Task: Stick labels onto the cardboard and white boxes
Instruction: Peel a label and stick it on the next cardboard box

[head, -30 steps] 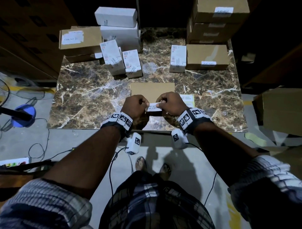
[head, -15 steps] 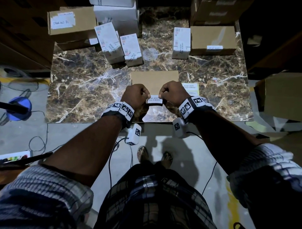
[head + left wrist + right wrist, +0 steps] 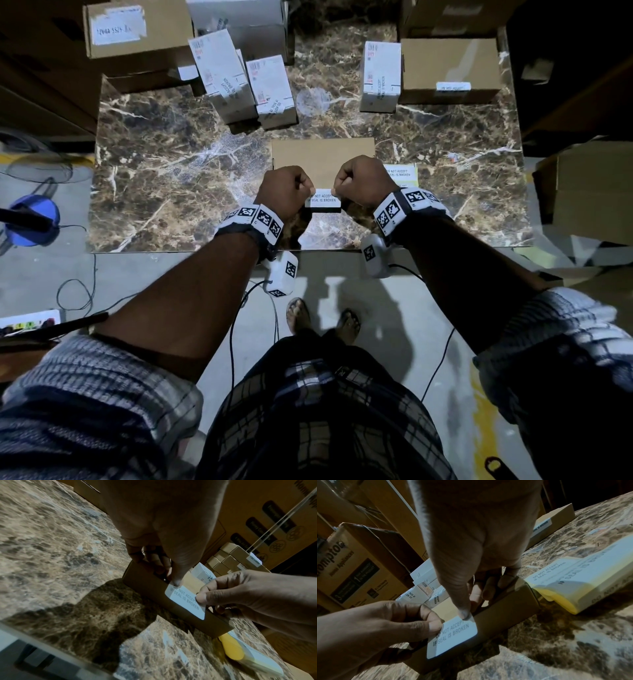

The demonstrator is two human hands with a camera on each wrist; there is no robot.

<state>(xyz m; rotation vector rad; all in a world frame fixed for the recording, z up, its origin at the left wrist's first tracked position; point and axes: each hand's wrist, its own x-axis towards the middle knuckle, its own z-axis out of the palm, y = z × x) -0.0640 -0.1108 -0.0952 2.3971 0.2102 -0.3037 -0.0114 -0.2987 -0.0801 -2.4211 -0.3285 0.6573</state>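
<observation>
A flat cardboard box (image 3: 322, 159) lies mid-table on the marble top. A white label (image 3: 323, 199) reading "DO NOT ACCEPT IF SEAL IS BROKEN" hangs over the box's near edge and side face. My left hand (image 3: 291, 192) pinches its left top corner, my right hand (image 3: 361, 180) its right top corner. In the left wrist view the label (image 3: 186, 601) lies against the box (image 3: 150, 588). The right wrist view shows my thumb on the label (image 3: 453, 638) at the box (image 3: 505, 605) edge. I cannot tell whether it sticks.
A stack of labels on yellow backing (image 3: 402, 173) lies right of the box. Labelled white boxes (image 3: 270, 89) stand back left, another white box (image 3: 380, 77) and a labelled cardboard box (image 3: 448, 68) back right. Large cartons (image 3: 592, 192) flank the table; cables cross the floor.
My head view has tipped down and closer. Both hands keep pinching the label at the box's near edge and have drawn slightly apart, so more of the label shows.
</observation>
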